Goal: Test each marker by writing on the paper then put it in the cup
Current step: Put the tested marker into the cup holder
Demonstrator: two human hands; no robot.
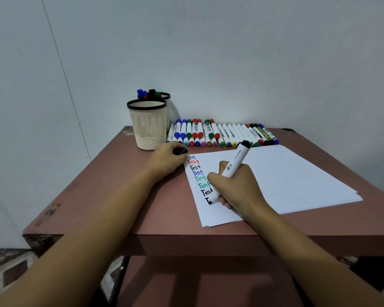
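Currently writing: right hand fingers wrapped around black marker, tip down on paper under earlier "Test" lines. Left hand pinning paper's corner, fingers curled on black cap. Cup waiting nearby on desk.

— How is the black marker placed?

— It is held tilted at centre frame, white barrel, black end up, tip pressed to the paper.

— What is seen on the paper?

— "Test" is written in a column down its left edge, in blue, red, black and green; a black word is only begun at the bottom.

— And the rest?

— A black cap is held at the sheet's upper-left corner. A row of markers is laid above the paper. Two cream cups are set upper left: the front cup looks empty, the rear cup is filled with markers.
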